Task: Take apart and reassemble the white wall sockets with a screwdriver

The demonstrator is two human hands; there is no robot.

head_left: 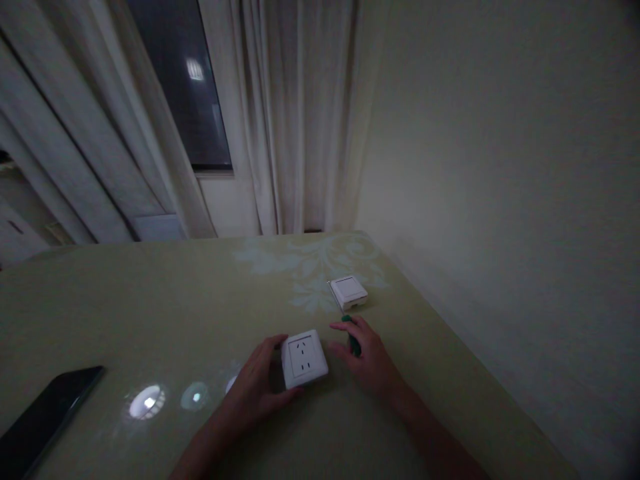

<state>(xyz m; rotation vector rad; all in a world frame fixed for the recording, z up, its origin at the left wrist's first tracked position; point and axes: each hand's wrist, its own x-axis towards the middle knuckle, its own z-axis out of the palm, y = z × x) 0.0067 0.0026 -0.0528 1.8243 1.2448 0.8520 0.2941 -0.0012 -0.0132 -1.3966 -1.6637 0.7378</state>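
A white wall socket (303, 358) lies face up on the pale green table (150, 300). My left hand (257, 387) grips its left and lower edges with thumb and fingers. My right hand (369, 353) rests just right of the socket, fingers curled over a green-handled tool (353, 339), probably a screwdriver. A white wall switch (349, 292) sits farther back, beyond my right hand, untouched.
A dark phone (45, 417) lies at the table's front left. Bright lamp reflections (147, 402) show on the glossy top. A wall runs close along the table's right edge. Curtains (295, 113) and a dark window (185, 80) stand behind.
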